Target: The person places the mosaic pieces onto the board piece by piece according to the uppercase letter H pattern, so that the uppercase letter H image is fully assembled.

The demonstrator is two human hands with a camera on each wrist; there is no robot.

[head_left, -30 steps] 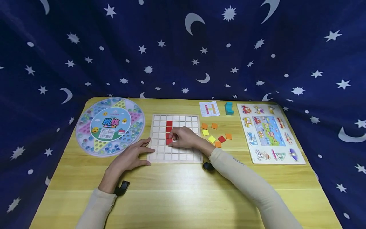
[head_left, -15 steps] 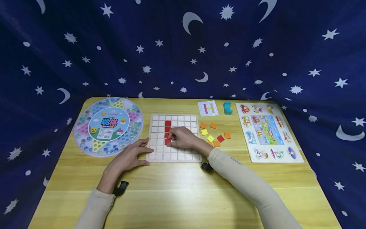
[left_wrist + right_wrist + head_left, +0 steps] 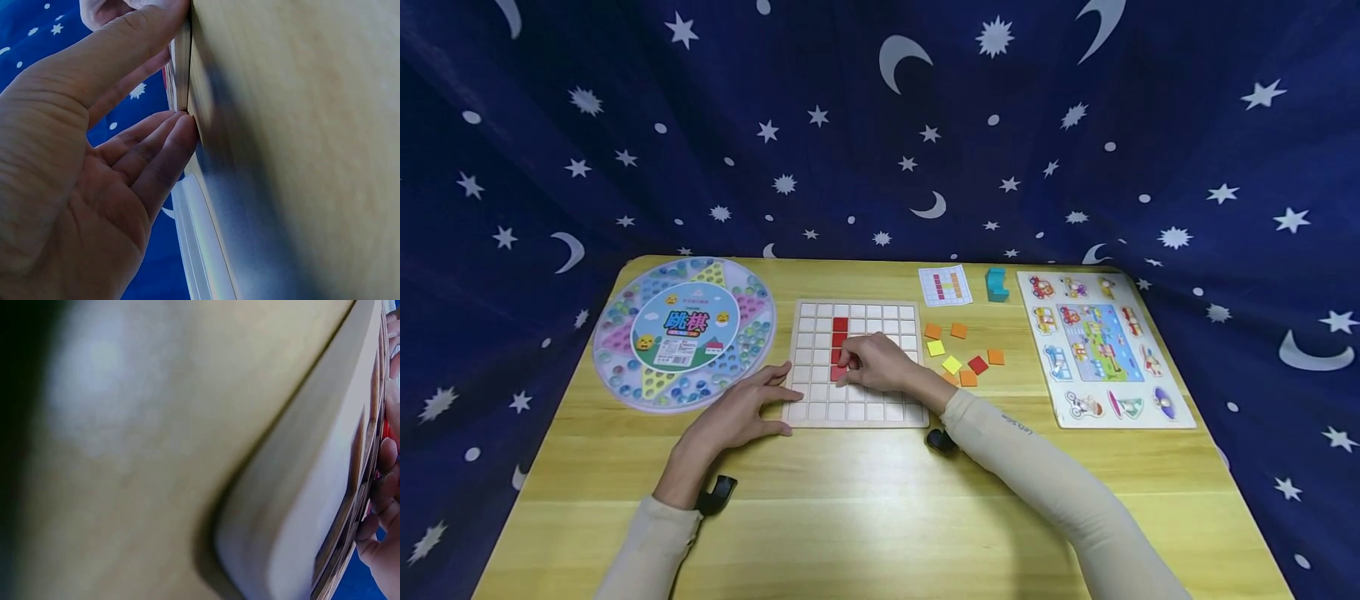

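In the head view a pale wooden grid board point(image 3: 817, 412) lies mid-table. Several red square tiles point(image 3: 840, 324) form a column in its cells. My right hand point(image 3: 886, 364) reaches over the board from the right. Its thumb and curled index finger pinch the lowest red tile point(image 3: 836, 374), partly covering it. My left hand point(image 3: 741, 412) is at the board's left side with fingers spread and fingertips on its edge. The left wrist view shows those fingertips point(image 3: 184, 128) against the board's side. In the right wrist view the board's thick corner point(image 3: 269, 531) partly blocks the right fingers.
Loose orange tiles point(image 3: 958, 331), yellow tiles point(image 3: 935, 347) and a red tile point(image 3: 977, 365) lie right of the board. Behind them are a pattern card point(image 3: 934, 277) and a teal block point(image 3: 997, 286). A round marble game point(image 3: 606, 354) stands left; a picture puzzle point(image 3: 1120, 415) lies right.
The lowest red tile has shifted slightly left, more in line with its column, under my right fingers. My left hand keeps its place at the edge. The head view has shifted a little.
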